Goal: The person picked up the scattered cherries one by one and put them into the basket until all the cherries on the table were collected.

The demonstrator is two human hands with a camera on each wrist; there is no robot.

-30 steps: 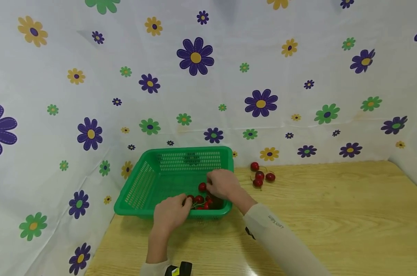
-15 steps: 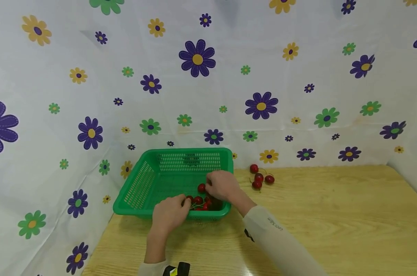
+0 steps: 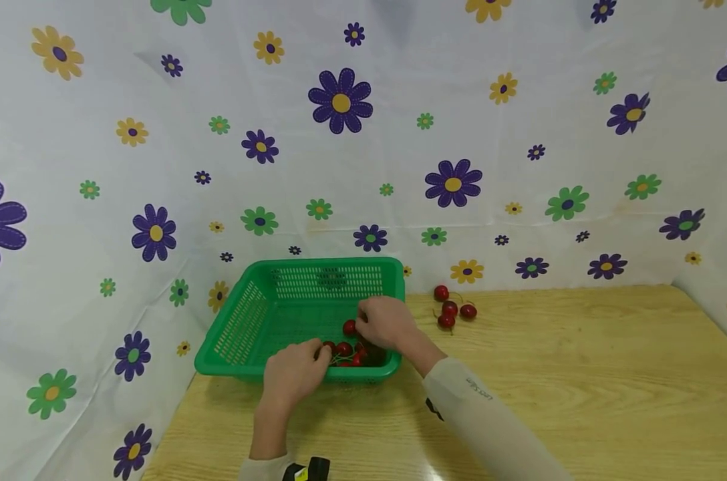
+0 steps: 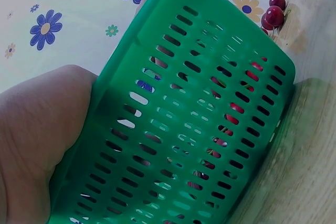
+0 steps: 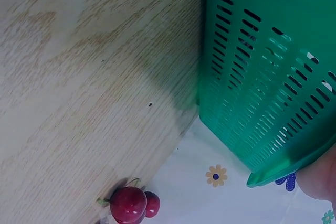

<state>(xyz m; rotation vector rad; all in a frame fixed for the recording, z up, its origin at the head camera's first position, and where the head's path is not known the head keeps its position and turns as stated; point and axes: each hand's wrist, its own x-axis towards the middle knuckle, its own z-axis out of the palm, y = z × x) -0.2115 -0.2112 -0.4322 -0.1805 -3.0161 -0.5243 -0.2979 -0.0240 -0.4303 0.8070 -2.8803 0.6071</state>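
Note:
A green plastic basket (image 3: 333, 375) with slotted walls stands on the table. Several red cherries (image 3: 343, 349) with green stems lie in its front right part. My left hand (image 3: 296, 374) reaches over the front rim, thumb and forefinger right at the leftmost cherries. Inside the right side, my right hand (image 3: 387, 323) points down with bent fingers, a single cherry (image 3: 349, 327) right beside them. Both hands' fingertips are hidden, so I cannot tell whether either grips a cherry. In both wrist views the basket wall (image 4: 173, 108) covers the fingers.
A few more cherries (image 3: 450, 308) lie on the wooden table (image 3: 580, 374) right of the basket, near the back edge. A white cloth with printed flowers (image 3: 351, 160) hangs behind the table and along its left side.
Both hands and the cherries hold nearly the same places. The whole head view has shifted slightly.

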